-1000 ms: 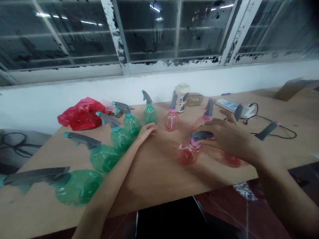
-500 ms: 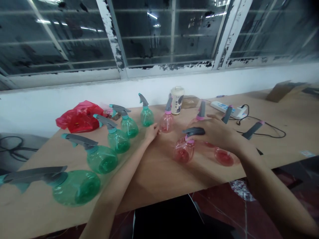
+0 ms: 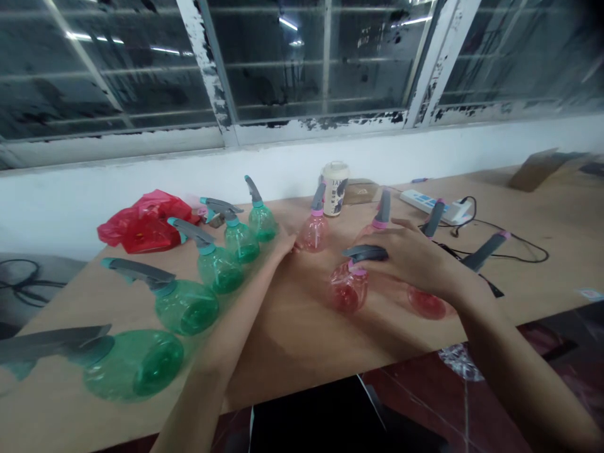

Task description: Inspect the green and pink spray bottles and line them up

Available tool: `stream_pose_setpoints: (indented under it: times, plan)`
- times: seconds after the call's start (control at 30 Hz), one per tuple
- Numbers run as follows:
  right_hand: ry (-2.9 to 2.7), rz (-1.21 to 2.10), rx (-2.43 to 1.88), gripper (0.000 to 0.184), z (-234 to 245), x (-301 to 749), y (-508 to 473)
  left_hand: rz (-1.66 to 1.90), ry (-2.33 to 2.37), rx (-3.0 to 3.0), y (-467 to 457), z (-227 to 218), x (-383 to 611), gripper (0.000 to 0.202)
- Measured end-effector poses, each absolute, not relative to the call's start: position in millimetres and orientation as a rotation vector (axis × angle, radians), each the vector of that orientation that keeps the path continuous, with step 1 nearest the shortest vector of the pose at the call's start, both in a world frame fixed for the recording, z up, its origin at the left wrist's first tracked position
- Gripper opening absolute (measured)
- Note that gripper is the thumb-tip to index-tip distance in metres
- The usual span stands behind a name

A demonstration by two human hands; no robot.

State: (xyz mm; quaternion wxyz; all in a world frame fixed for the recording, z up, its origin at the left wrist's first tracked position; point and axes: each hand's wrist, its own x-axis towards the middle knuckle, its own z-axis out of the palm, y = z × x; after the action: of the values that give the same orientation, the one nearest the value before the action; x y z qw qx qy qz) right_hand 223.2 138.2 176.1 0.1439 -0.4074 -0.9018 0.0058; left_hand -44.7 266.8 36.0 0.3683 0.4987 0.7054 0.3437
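My right hand [image 3: 415,259] lies over a pink spray bottle [image 3: 348,290] near the table's front, fingers curled under its grey trigger head [image 3: 365,253]. Another pink bottle [image 3: 426,302] shows beneath my wrist. My left hand [image 3: 284,245] rests flat on the wooden table [image 3: 292,327], fingers stretched out, their tips touching a standing pink bottle [image 3: 314,233]. Several green spray bottles run in a row from the front left [image 3: 134,363] to the back [image 3: 262,220]. More pink bottles [image 3: 380,217] stand behind my right hand.
A red plastic bag [image 3: 141,223] lies at the back left. A paper cup [image 3: 335,179] stands by the wall. A white power strip [image 3: 434,204] with a black cable [image 3: 519,248] sits to the right. Cardboard [image 3: 538,170] leans far right.
My left hand has slid forward and right until its fingertips reach the standing pink bottle. My right hand has stayed on the pink bottle's head. The view has shifted slightly.
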Motion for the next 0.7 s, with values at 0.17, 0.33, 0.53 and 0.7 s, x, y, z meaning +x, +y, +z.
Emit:
stream_pose_setpoints:
  times: [0.17,0.33,0.53,0.7]
  plan:
    - [-2.604,0.033,-1.171,0.019,175,223,139,0.941,1.838,1.337,258,37,-44,0.035]
    - [-2.597,0.039,-1.181,0.019,177,223,138,1.037,1.870,1.555,232,40,-41,0.046]
    - [-2.609,0.006,-1.159,0.018,176,221,140,1.033,1.909,1.762,219,38,-18,0.084]
    - [-2.617,-0.048,-1.131,0.020,178,218,139,1.025,2.017,1.761,232,39,-3,0.092]
